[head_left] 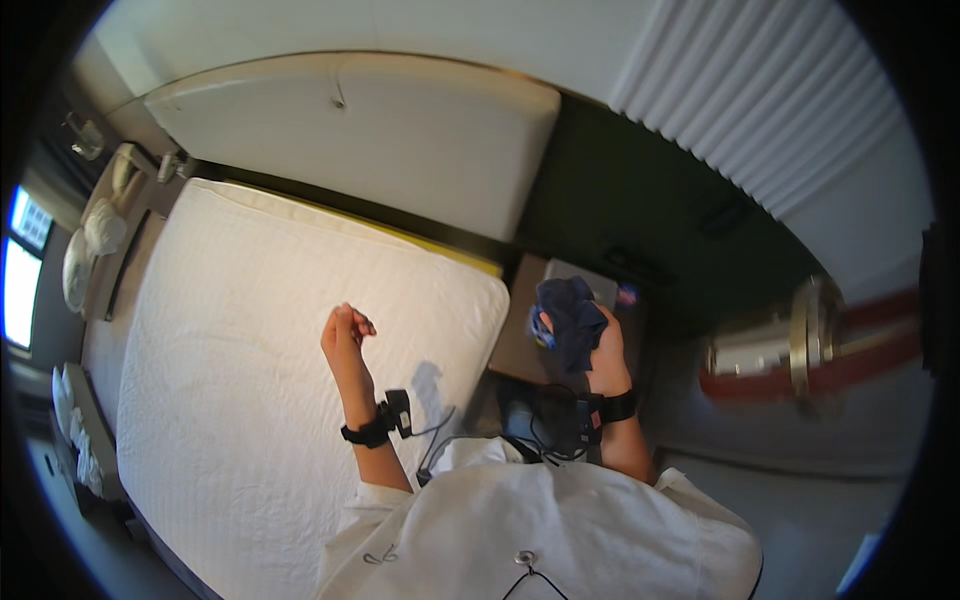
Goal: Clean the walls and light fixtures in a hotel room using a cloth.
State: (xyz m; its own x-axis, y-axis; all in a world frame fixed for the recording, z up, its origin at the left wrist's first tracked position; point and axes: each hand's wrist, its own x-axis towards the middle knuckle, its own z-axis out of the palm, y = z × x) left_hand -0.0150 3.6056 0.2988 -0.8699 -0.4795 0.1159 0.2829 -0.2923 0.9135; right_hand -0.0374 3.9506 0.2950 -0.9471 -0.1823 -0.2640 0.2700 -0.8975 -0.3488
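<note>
My right hand (pixel 609 345) grips a crumpled dark blue cloth (pixel 568 319) above a brown bedside table (pixel 517 337). Blue and white packaging shows just left of the cloth, partly hidden by it; whether my fingers touch it, I cannot tell. Behind the cloth, a flat grey item (pixel 589 279) lies on the table. My left hand (pixel 349 326) hovers over a mattress with a white cover (pixel 247 352), its fingers loosely curled and nothing seen in them. Each wrist wears a black strap with a small device and a cable.
A pale padded headboard (pixel 360 142) stands beyond the mattress. A blurred cylindrical lamp or fitting (pixel 780 352) with gold trim is at the right. White pleated material (pixel 750 90) hangs at the upper right. At the far left are a sofa with pillows (pixel 103 227) and a window (pixel 22 277).
</note>
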